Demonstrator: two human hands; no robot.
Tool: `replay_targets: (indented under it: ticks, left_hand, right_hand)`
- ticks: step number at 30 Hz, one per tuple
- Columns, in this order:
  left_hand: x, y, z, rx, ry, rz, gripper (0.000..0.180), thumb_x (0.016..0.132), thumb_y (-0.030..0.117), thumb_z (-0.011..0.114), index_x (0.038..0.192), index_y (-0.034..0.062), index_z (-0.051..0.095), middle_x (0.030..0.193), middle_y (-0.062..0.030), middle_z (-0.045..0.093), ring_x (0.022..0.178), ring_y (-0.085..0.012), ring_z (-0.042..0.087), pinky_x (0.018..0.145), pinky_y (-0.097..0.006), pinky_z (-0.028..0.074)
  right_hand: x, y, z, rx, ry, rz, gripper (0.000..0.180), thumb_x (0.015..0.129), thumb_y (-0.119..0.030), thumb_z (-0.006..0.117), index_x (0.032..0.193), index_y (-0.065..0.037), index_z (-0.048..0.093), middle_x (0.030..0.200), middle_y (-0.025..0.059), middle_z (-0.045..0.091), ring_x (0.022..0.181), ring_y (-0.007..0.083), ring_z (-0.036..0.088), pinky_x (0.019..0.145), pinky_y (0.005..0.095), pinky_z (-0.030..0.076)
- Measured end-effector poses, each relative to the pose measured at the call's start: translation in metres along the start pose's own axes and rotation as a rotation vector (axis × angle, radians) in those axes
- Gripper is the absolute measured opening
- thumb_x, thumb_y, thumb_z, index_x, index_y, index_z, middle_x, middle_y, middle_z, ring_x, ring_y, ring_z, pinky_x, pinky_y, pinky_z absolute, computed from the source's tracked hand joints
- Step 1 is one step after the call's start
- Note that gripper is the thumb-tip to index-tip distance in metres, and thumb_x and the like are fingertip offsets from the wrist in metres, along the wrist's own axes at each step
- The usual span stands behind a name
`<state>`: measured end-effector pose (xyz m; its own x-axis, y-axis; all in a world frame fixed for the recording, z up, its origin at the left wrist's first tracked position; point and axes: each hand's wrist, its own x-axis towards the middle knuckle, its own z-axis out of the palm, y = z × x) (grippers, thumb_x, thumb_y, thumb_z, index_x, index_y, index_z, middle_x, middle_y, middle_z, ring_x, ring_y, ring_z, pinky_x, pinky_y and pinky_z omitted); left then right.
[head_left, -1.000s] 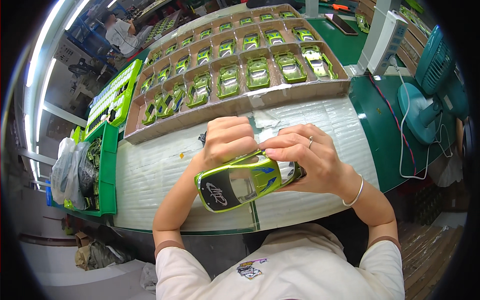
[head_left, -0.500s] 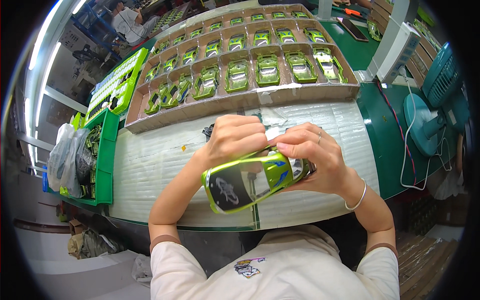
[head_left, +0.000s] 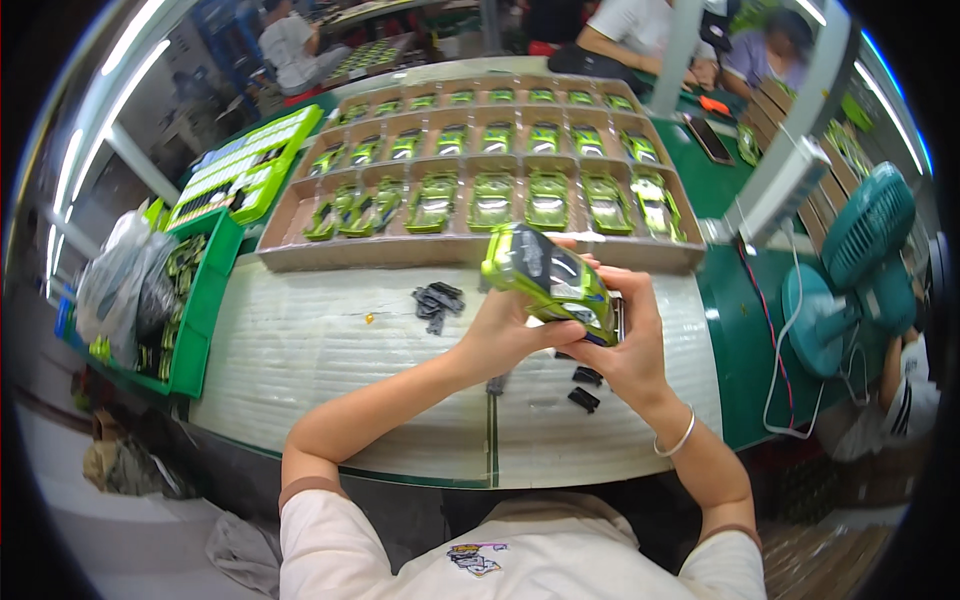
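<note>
Both my hands hold one lime-green toy car body (head_left: 543, 273) with dark windows, tilted up above the white padded mat (head_left: 300, 360). My left hand (head_left: 508, 327) grips its near side, thumb along the lower edge. My right hand (head_left: 632, 325) closes round the other end, its thumb meeting the left one; some fingers of both hands are hidden behind the body. Small black plastic parts (head_left: 584, 398) lie on the mat beside my right wrist. Left of my hands sits a little pile of black parts (head_left: 437, 303).
Beyond the mat stands a cardboard tray (head_left: 350, 252) with rows of green car bodies. At left are a green crate (head_left: 205, 310) with plastic bags and a lime rack (head_left: 250, 165). A teal fan (head_left: 815, 310), a phone (head_left: 708, 139) and a post are at right; people sit beyond.
The car body has been raised, moved away from me and turned, its dark end now pointing up and away. My left hand shifted from its top to its near side. The view has tilted up.
</note>
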<state>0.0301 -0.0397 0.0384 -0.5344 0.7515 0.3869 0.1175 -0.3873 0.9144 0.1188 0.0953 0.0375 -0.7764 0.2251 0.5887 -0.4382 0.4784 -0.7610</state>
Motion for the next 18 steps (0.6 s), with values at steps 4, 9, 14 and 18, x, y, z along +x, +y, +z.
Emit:
replay_targets:
  ticks: [4, 9, 14, 18]
  left_hand:
    - [0.015, 0.028, -0.025, 0.109, 0.149, 0.034, 0.069, 0.068, -0.001, 0.071, 0.125, 0.0042, 0.032, 0.114, -0.0083, 0.049, 0.103, -0.0157, 0.051, 0.09, -0.031, 0.043]
    - [0.023, 0.087, -0.152, 1.095, 0.606, 0.038, 0.071, 0.065, 0.042, 0.072, 0.117, -0.0008, 0.047, 0.099, -0.0146, 0.06, 0.085, -0.0212, 0.059, 0.076, -0.031, 0.047]
    - [0.009, 0.124, -0.273, 1.629, 0.68, -0.823, 0.062, 0.057, 0.048, 0.07, 0.096, 0.0004, 0.062, 0.096, -0.0187, 0.062, 0.089, -0.0262, 0.06, 0.076, -0.038, 0.047]
    - [0.0, 0.1, -0.312, 1.77, 0.585, -1.123, 0.062, 0.054, 0.047, 0.073, 0.096, 0.0033, 0.064, 0.102, -0.0127, 0.062, 0.093, -0.0254, 0.06, 0.079, -0.035, 0.047]
  right_hand:
    - [0.0, -0.009, -0.001, 0.164, -0.043, 0.127, 0.074, 0.062, -0.015, 0.077, 0.122, -0.005, 0.035, 0.123, 0.0115, 0.043, 0.115, 0.0235, 0.042, 0.091, 0.0362, 0.041]
    - [0.004, -0.006, -0.006, 0.264, -0.076, 0.244, 0.061, 0.07, -0.009, 0.069, 0.121, -0.006, 0.036, 0.124, 0.0113, 0.043, 0.115, 0.0232, 0.042, 0.092, 0.0373, 0.039]
    - [0.006, -0.01, -0.006, 0.349, -0.13, 0.287, 0.052, 0.074, -0.004, 0.064, 0.119, -0.006, 0.038, 0.122, 0.0108, 0.045, 0.114, 0.0216, 0.043, 0.091, 0.0341, 0.04]
    - [0.006, -0.012, -0.006, 0.378, -0.138, 0.313, 0.046, 0.075, -0.001, 0.061, 0.116, -0.004, 0.041, 0.119, 0.0109, 0.047, 0.112, 0.0201, 0.044, 0.089, 0.0324, 0.041]
